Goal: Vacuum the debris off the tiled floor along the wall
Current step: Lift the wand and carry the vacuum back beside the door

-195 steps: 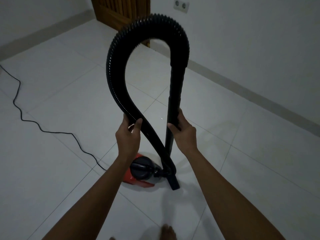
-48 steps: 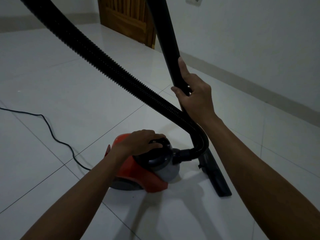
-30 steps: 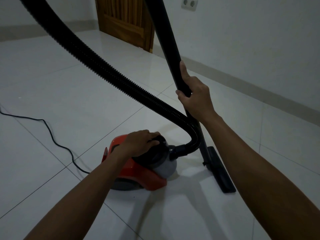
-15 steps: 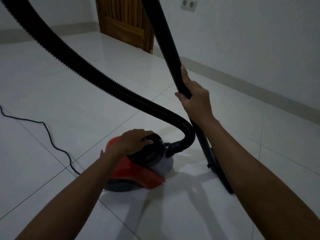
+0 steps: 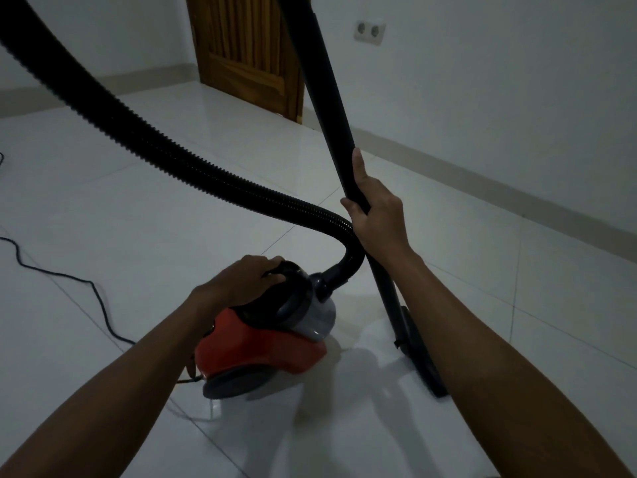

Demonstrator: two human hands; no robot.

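Both hands are busy. My right hand (image 5: 374, 215) wraps its fingers (image 5: 350, 205) round the rigid black wand (image 5: 327, 98), thumb laid up along it; my left hand (image 5: 241, 281) curls over the black top handle (image 5: 287, 270) of the red canister vacuum (image 5: 262, 353). Just right of the canister, the floor nozzle (image 5: 422, 357) rests on the tiled floor (image 5: 172, 219). I judge the wand stiff and light, best held mid-shaft; the ribbed hose (image 5: 165, 146) is floppy; the canister is the heavy part, liftable by that handle. Beyond the canister, the skirting (image 5: 482, 177) runs along the wall; debris is too small to tell.
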